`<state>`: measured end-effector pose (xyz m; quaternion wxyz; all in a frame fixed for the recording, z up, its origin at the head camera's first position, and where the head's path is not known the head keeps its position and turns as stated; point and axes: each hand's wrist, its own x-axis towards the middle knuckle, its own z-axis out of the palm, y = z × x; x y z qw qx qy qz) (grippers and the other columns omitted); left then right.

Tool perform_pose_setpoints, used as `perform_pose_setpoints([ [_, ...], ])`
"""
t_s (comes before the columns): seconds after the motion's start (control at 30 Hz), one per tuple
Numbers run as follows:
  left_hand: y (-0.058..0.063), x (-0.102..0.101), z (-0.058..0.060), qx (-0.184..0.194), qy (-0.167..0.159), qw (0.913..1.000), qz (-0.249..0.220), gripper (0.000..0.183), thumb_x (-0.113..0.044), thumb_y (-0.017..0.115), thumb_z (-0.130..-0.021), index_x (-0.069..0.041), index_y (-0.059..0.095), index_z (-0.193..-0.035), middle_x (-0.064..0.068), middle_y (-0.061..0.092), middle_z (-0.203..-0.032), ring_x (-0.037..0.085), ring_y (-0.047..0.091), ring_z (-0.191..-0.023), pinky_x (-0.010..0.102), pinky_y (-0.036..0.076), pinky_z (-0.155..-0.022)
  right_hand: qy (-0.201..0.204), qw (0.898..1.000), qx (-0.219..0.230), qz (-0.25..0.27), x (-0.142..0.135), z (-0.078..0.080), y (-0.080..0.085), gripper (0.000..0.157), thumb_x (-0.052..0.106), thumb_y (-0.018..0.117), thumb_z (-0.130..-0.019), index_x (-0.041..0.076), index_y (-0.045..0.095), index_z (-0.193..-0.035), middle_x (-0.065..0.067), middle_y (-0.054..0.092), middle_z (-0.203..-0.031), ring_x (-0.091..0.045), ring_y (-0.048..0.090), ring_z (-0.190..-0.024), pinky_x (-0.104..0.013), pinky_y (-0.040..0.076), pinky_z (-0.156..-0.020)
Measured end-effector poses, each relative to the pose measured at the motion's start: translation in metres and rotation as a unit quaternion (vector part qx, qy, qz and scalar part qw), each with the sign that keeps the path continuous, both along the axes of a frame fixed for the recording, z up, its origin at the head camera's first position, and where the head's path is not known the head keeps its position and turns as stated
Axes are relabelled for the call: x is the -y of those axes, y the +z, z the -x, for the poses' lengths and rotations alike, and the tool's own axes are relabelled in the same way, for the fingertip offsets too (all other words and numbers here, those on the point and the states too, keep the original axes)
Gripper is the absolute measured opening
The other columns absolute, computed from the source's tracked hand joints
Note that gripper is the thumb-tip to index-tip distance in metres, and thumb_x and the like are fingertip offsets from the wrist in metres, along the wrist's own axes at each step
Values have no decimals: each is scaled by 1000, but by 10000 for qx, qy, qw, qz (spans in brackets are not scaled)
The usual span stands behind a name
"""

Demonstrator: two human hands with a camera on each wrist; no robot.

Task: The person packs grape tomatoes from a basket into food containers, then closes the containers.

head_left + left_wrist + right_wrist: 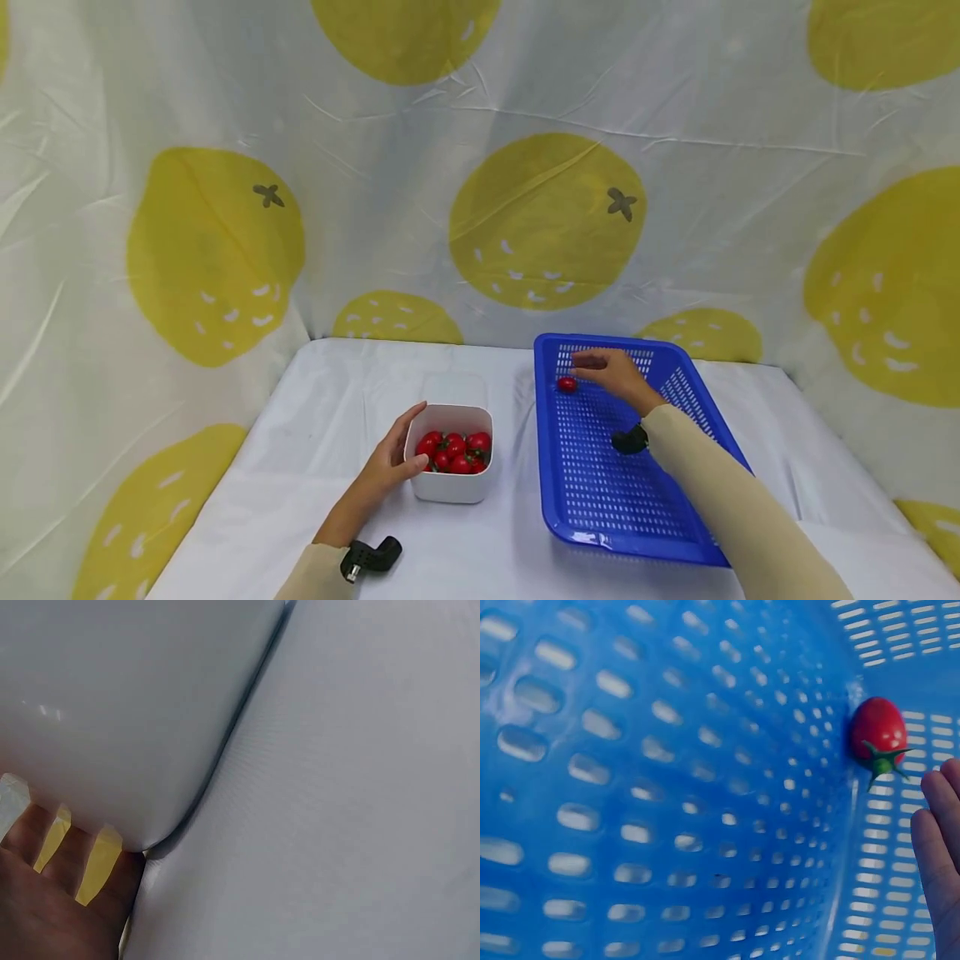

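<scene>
Several red cherry tomatoes (454, 451) with green stems fill a small white square box (450, 488). My left hand (389, 457) holds the box by its left side, thumb at the front corner and fingers toward the back. The left wrist view shows those fingers (71, 844) against the smooth white wall. A single cherry tomato (879, 733) lies in the far left corner of the blue perforated basket (552, 467), green stem showing. Over that basket my right hand (615, 375) reaches in beside the tomato, fingertips a little apart from it and holding nothing.
A transparent lid-like piece (454, 388) lies just behind the white box. White cloth covers the table (300, 450). A curtain (390, 192) with yellow lemon prints hangs behind and along both sides.
</scene>
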<state>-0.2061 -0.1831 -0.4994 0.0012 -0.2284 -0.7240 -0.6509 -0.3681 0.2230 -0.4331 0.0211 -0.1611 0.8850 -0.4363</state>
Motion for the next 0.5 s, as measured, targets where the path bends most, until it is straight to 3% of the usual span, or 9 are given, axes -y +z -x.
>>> perform_pose_setpoints([
  [0.27, 0, 0, -3, -80, -138, 9999, 23, 73, -16, 58, -90, -18, 21, -154, 15, 26, -154, 41, 24, -140, 36, 39, -106, 37, 9999, 93, 77, -4, -2, -16, 41, 20, 71, -89, 0, 64, -124, -17, 67, -117, -33, 62, -110, -49, 46, -97],
  [0.5, 0, 0, -3, -70, -68, 9999, -38, 73, -14, 57, -90, -18, 22, -154, 12, 23, -156, 38, 22, -142, 34, 34, -109, 226, 9997, 90, -11, -1, 1, -24, 39, 22, 72, -88, 3, 65, -122, -15, 67, -116, -31, 63, -107, -47, 49, -95],
])
